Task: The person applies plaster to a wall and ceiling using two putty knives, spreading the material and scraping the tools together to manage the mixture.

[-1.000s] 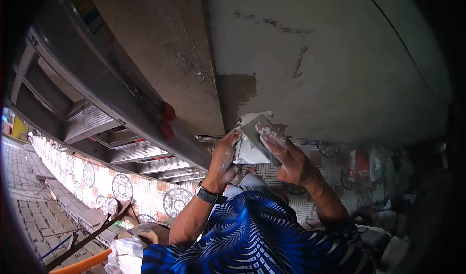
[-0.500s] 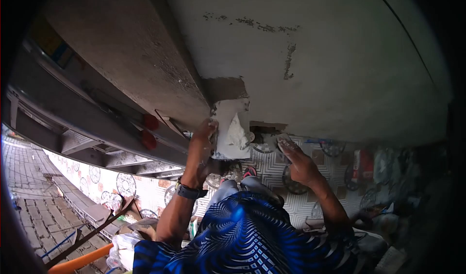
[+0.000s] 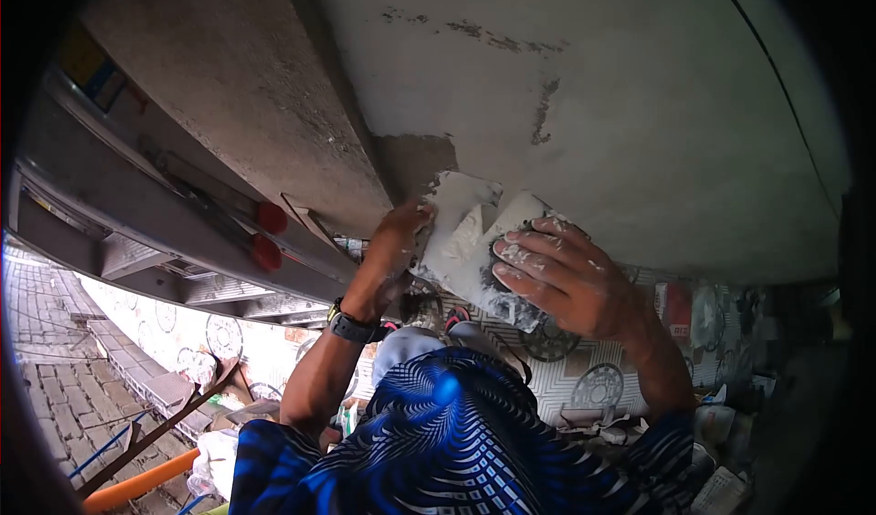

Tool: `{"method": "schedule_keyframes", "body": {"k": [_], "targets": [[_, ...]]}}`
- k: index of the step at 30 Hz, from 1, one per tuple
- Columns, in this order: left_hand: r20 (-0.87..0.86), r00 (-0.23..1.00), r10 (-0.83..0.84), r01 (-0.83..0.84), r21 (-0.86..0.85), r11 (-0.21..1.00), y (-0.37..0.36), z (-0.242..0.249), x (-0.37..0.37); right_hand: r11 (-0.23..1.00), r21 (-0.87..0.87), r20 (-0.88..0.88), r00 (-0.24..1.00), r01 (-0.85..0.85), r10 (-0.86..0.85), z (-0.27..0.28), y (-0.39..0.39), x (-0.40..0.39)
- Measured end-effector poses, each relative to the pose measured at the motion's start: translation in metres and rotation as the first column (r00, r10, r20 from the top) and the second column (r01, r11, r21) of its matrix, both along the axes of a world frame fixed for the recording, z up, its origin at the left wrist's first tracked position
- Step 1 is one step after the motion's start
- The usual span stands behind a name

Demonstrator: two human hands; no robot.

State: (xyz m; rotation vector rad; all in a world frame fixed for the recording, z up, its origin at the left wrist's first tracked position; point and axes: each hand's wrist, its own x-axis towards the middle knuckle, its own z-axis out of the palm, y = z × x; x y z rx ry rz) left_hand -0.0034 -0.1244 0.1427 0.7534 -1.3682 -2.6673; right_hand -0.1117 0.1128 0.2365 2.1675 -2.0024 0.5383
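My left hand [image 3: 399, 239] is closed on the left edge of a flat board [image 3: 449, 207] coated in white paste. A thick lump of white paste [image 3: 467, 234] sits on the board's middle. My right hand [image 3: 570, 273], spattered with paste, curls its fingers around the dark handle of a trowel [image 3: 522, 209]. The paste-covered trowel lies over the right side of the board, close to the lump. My right hand hides part of the handle and blade. Just beyond the board is a bare grey patch [image 3: 415, 161] in the pale plastered wall [image 3: 639, 132].
A concrete ledge [image 3: 228, 86] runs along the left. Below it is a metal ladder [image 3: 155, 214] with red parts [image 3: 266, 250]. Patterned tiles [image 3: 598, 387] cover the floor. An orange pipe [image 3: 146, 480] and a plastic bag [image 3: 217, 460] lie at lower left, with clutter at right.
My right hand has come left and up with the trowel, from beside the board onto its right side. The board has tilted and shifted slightly right, still in my left hand.
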Motion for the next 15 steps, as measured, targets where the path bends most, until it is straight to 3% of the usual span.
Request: {"method": "schedule_keyframes", "body": {"k": [4, 7, 9, 13, 15], "targets": [[0.015, 1.0, 0.015, -0.016, 0.018, 1.0, -0.008, 0.005, 0.002, 0.997, 0.074, -0.106, 0.994, -0.01, 0.018, -0.001, -0.015, 0.009], [0.001, 1.0, -0.017, 0.017, -0.058, 0.998, -0.015, 0.008, 0.002, 0.987, 0.162, -0.132, 0.991, 0.002, 0.019, 0.0, -0.017, 0.012], [0.003, 0.996, -0.09, 0.09, -0.146, 0.985, -0.028, -0.016, 0.003, 0.974, 0.226, -0.126, 0.992, 0.005, 0.025, 0.004, -0.019, 0.012], [-0.032, 0.996, -0.084, 0.079, -0.139, 0.987, -0.038, -0.025, 0.005, 0.914, 0.4, -0.026, 0.998, 0.067, -0.062, 0.02, -0.012, 0.005], [-0.045, 0.998, -0.032, 0.029, -0.079, 0.996, -0.04, -0.016, 0.009, 0.921, 0.377, 0.17, 0.97, 0.101, -0.176, 0.017, -0.005, -0.007]]}}
